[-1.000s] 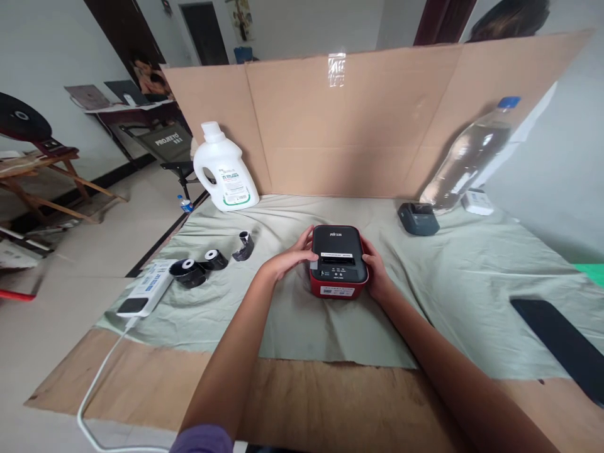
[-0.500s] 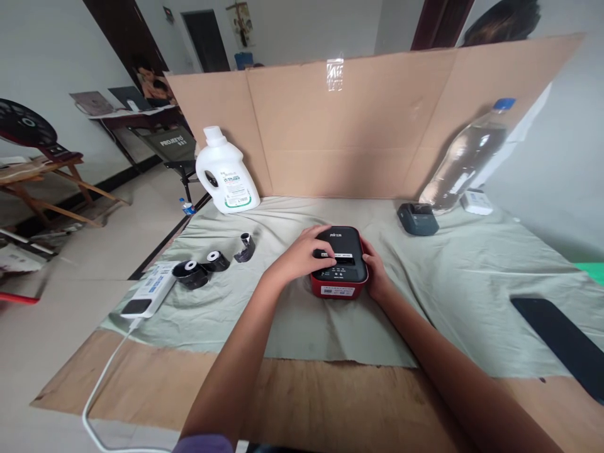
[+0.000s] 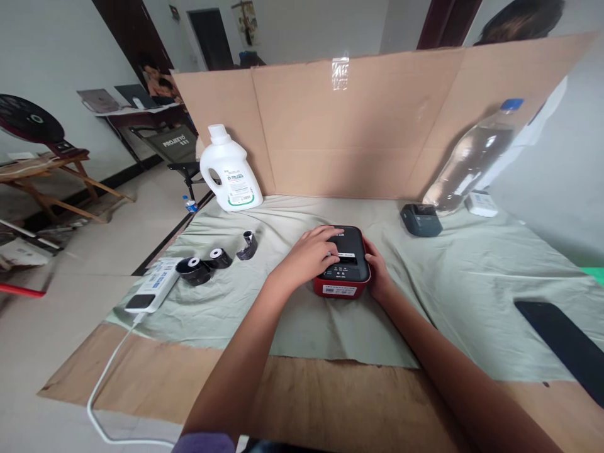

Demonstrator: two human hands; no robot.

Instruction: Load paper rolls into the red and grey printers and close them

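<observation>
A small label printer (image 3: 344, 292) with a red body and black lid sits on the green-grey cloth in front of me. My left hand (image 3: 314, 255) lies across the left part of its lid, fingers spread and slightly bent, the lower ones beside the slot. A pale label strip shows at that slot. Round the printer's right side my right hand (image 3: 377, 274) is closed, its thumb at the lid's edge and its other fingers mostly hidden. Left of the printer lie black rolls with white cores (image 3: 219, 258) and a curled black piece (image 3: 247, 246).
A white power strip (image 3: 155, 286) with a cable lies at left. Behind stand a white detergent bottle (image 3: 231, 170) and a cardboard panel (image 3: 340, 138). At right are a dark small device (image 3: 421, 220), a leaning water bottle (image 3: 476, 154) and a phone (image 3: 561, 340).
My left hand's fingers have opened out from a pinch near the slot and now lie across the lid. My right hand stays at the printer's side. The view has shifted slightly.
</observation>
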